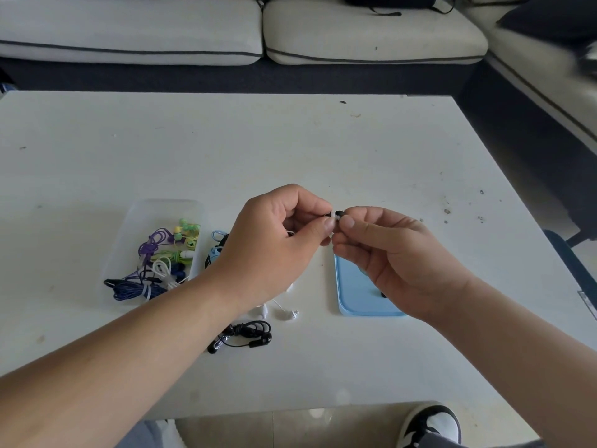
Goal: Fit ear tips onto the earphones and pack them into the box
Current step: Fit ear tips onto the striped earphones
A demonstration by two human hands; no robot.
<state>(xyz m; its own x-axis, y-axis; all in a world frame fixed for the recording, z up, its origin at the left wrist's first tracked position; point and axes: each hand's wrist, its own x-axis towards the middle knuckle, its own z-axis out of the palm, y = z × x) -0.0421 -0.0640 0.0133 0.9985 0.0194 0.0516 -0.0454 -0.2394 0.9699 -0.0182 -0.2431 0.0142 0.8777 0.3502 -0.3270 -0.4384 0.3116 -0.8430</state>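
Note:
My left hand [284, 234] pinches a white earbud between thumb and forefinger above the table. My right hand [384, 250] pinches a small black ear tip [340, 214] and presses it against the bud's white end [335, 217]; the two meet fingertip to fingertip. A clear plastic box [135, 227] at the left holds several coiled earphones in purple, green, white and navy [161, 263]. A blue lid [358, 295] lies flat under my right hand. A black earphone set [242, 334] lies coiled near the front, with white earphone parts [286, 313] just above it.
The white table [290, 147] is scuffed and speckled. A blue and black earphone [214, 252] lies beside the box, partly hidden by my left wrist. A grey sofa [355, 30] stands beyond the far edge. My shoe [433, 425] shows below the front edge.

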